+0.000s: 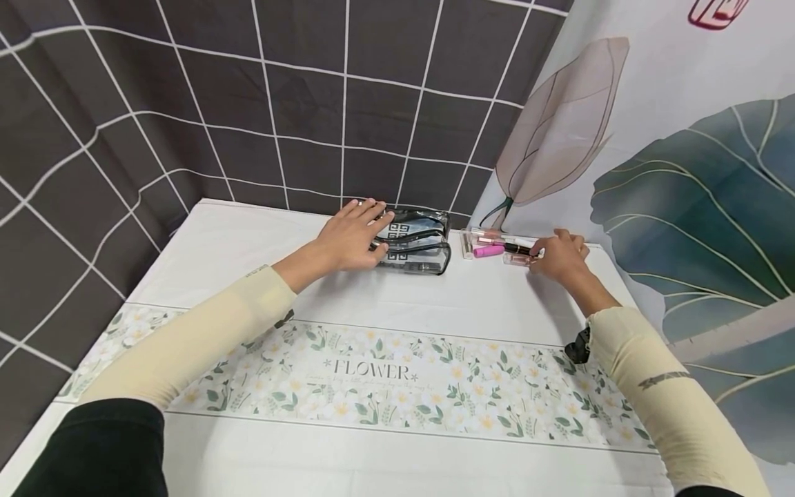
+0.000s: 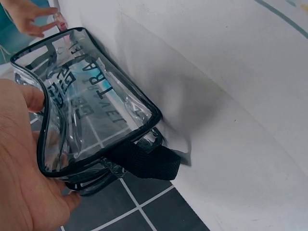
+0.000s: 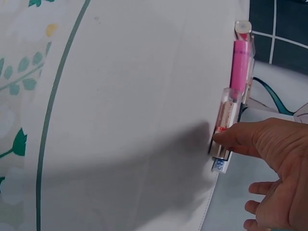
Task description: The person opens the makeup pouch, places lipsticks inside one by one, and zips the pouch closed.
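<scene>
The clear, black-edged pouch [image 1: 422, 256] lies under the spread fingers of your left hand [image 1: 349, 238], extending right of them. Your right hand [image 1: 562, 257] pinches a clear tube [image 1: 515, 259]; left of those fingertips lies a pink tube [image 1: 488, 251]. Beneath is the white tabletop [image 1: 472, 304], its flower-printed band [image 1: 348, 386] nearer you; beyond your fingers, a dark gridded wall [image 1: 310, 103].
</scene>
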### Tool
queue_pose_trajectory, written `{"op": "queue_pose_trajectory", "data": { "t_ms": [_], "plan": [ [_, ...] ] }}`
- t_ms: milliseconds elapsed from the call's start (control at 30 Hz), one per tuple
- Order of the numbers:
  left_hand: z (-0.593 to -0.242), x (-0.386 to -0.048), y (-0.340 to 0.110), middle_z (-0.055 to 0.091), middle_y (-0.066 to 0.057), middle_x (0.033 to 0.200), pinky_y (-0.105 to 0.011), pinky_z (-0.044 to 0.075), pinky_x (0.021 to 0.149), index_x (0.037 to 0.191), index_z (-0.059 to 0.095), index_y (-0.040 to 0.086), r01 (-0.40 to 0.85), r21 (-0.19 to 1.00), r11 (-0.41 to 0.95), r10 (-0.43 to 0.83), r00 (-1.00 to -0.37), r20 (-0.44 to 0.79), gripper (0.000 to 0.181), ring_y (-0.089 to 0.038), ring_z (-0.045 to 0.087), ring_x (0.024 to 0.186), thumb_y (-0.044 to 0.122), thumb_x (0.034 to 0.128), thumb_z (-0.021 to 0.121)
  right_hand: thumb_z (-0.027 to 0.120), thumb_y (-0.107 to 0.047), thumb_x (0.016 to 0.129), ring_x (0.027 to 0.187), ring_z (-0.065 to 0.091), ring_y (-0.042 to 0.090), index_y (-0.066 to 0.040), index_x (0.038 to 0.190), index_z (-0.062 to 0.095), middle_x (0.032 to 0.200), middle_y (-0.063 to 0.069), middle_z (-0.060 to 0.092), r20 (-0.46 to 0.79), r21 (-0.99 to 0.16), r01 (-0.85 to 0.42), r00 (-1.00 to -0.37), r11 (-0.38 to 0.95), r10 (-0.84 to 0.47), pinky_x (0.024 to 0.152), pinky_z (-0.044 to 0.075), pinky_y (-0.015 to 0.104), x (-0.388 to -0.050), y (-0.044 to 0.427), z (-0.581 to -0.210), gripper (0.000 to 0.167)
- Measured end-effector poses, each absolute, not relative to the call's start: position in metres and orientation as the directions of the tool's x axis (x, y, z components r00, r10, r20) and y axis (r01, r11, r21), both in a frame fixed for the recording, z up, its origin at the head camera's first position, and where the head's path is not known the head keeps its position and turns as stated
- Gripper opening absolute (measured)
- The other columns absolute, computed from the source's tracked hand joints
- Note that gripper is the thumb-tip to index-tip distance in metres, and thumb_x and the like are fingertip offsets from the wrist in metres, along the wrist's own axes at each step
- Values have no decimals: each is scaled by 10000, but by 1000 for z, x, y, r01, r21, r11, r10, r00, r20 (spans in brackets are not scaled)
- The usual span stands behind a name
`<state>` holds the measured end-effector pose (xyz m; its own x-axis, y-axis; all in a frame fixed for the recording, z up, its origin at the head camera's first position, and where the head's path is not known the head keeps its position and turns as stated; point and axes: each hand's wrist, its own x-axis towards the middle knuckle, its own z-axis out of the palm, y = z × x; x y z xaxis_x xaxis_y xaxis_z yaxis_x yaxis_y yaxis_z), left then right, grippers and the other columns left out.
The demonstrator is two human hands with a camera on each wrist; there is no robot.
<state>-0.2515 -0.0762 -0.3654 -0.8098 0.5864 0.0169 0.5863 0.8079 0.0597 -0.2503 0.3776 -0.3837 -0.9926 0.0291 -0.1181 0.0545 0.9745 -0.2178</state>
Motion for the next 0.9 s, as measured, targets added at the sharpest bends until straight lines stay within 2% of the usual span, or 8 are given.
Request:
{"op": "queue_pose_trajectory", "data": {
  "t_ms": [367, 900],
  "plan": [
    [-368, -253, -75, 279, -152, 1883, -541, 126, 1477, 1798, 320, 121, 586, 50, 808, 586, -810, 28, 756, -367, 217, 1776, 464, 1132, 418, 783, -120, 936, 1533, 190, 756, 44, 1229, 745, 1731, 486, 199, -96, -223, 55, -995, 973, 34, 1211, 228, 849, -251, 379, -387, 339],
    [-366, -252, -75, 226, -132, 1901, -531, 97, 1482, 1811, 282, 137, 575, 47, 817, 575, -818, -2, 764, -349, 177, 1788, 476, 1137, 403, 684, -54, 959, 1555, 171, 766, 32, 1094, 670, 1724, 514, 168, -98, -181, 82, -993, 980, 65, 1222, 230, 874, -252, 376, -399, 161]
  ]
}}
